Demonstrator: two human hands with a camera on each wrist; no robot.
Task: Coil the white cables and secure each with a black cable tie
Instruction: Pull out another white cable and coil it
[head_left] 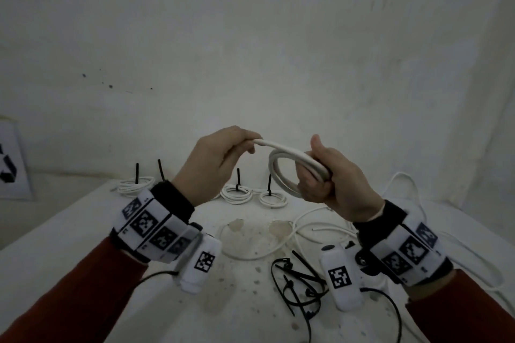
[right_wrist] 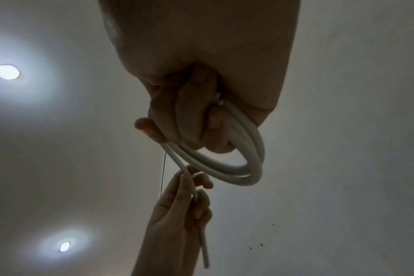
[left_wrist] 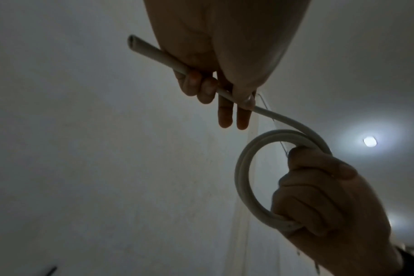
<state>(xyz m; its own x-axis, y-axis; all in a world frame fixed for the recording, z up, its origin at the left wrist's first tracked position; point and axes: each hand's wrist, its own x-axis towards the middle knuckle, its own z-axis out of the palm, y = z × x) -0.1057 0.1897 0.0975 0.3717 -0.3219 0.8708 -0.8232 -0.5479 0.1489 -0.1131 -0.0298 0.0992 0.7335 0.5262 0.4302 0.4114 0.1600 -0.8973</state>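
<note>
A white bench (head_left: pixel 69 231), stained and chipped near its middle, fills the lower part of the head view beneath a pale wall (head_left: pixel 250 36). Above it the person holds both hands up, with marker-patterned bands on the wrists over red sleeves (head_left: pixel 69 295). The right hand (head_left: pixel 342 184) has its fingers (left_wrist: pixel 303 198) curled tight around one side of a white cable coil (head_left: pixel 281 172) of a few turns, held on edge in the air, thumb up. The left hand (head_left: pixel 214 164) pinches the coil's free end (head_left: pixel 267 143) between thumb and fingers (left_wrist: pixel 201 87); this short straight length passes through the hand and its cut tip sticks out past the palm in the left wrist view. The two hands are near each other, joined only by the cable. On the bench below, loose white cables (head_left: pixel 306 231) lie uncoiled in wide curves, running toward the right edge. Along the far side of the bench sit four finished coils (head_left: pixel 237 193), each bound with a black tie whose tail stands upright. Nearer the person, between the wrists, lies a heap of loose black cable ties (head_left: pixel 298 281). At the far left a white card with a black mark (head_left: pixel 11 164) leans against the wall.
</note>
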